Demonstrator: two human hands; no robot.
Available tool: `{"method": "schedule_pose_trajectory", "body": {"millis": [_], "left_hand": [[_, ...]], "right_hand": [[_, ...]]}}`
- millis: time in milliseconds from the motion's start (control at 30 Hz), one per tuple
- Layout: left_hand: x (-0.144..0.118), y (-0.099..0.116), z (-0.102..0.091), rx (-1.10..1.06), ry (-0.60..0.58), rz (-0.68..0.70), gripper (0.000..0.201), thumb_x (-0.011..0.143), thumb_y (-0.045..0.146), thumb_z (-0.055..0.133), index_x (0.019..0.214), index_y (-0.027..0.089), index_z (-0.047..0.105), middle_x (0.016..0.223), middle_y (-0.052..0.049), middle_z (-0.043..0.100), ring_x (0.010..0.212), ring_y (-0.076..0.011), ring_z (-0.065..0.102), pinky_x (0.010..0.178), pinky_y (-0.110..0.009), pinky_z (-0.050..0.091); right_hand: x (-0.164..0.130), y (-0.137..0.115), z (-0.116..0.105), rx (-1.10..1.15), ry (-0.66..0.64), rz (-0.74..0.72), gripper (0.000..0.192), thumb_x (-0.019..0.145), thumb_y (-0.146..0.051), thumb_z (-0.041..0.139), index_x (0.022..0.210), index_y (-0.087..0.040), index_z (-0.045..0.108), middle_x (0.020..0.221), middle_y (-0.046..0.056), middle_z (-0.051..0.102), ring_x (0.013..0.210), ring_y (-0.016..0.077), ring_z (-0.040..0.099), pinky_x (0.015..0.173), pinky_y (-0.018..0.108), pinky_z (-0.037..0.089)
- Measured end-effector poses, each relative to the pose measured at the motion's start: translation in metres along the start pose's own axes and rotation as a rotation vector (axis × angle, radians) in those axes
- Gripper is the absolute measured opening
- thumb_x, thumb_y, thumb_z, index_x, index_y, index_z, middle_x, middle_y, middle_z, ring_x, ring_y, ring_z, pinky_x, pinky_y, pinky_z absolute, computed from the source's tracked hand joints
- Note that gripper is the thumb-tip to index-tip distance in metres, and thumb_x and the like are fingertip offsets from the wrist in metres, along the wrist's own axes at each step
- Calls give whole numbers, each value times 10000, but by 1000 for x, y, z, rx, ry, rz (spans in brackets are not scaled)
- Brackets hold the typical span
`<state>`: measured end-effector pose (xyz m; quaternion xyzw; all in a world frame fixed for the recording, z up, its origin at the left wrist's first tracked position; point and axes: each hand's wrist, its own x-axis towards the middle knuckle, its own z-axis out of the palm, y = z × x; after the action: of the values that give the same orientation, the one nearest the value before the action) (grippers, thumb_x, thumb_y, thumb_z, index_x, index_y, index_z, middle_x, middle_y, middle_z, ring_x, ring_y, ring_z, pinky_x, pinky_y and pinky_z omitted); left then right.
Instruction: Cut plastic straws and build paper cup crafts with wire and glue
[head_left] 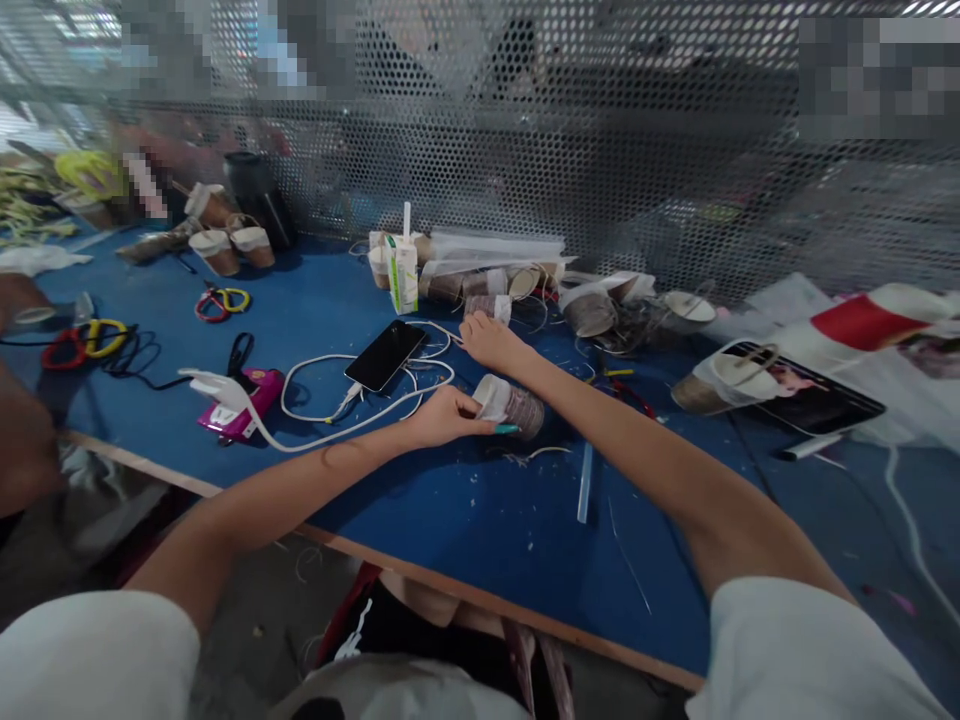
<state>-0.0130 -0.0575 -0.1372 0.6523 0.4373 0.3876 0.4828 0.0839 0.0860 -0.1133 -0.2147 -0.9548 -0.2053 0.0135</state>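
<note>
While the left hand (448, 417) grips the spool (510, 403), the right hand (491, 341) reaches forward, loosely curled

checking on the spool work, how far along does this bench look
Looks partway. Done, seemingly: wrapped spools stand at the back left. In hand: the left hand has its grip on a spool lying on the blue table, while the right hand reaches to another spool. Left: more spools lie heaped by the mesh wall; their state can't be told.
</note>
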Motion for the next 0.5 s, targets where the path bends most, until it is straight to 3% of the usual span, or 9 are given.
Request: {"method": "schedule_pose_trajectory", "body": {"millis": [133, 300, 367, 500], "left_hand": [[-1, 4, 0, -14, 21, -12, 508, 628, 523, 675, 437, 127, 419, 525, 48, 232, 537, -50, 195, 495, -230, 141], [-2, 8, 1, -42, 46, -38, 486, 605, 524, 693, 453, 124, 463, 519, 50, 244, 533, -48, 209, 492, -223, 157], [-2, 9, 2, -40, 68, -54, 499, 596, 522, 705, 437, 127, 445, 513, 54, 227, 525, -44, 195, 487, -225, 135], [-1, 11, 3, -69, 110, -55, 479, 588, 488, 714, 422, 130, 443, 492, 58, 230, 508, -39, 187, 480, -231, 122]], "right_hand": [[-2, 2, -1, 43, -39, 46, 376, 901, -60, 241, 1038, 29, 579, 922, 230, 617, 942, 279, 507, 690, 338, 390], [-24, 18, -15, 87, -33, 58, 352, 927, -129, 268, 1012, -39, 598, 965, 186, 612, 923, 246, 498, 816, 355, 387], [-45, 24, -27, 103, 14, 120, 370, 943, -169, 246, 1014, -50, 589, 972, 194, 598, 928, 260, 493, 850, 392, 378], [-102, 21, -59, 318, 259, 279, 358, 963, -271, 243, 851, -177, 569, 882, 130, 594, 873, 251, 529, 820, 401, 408]]}}
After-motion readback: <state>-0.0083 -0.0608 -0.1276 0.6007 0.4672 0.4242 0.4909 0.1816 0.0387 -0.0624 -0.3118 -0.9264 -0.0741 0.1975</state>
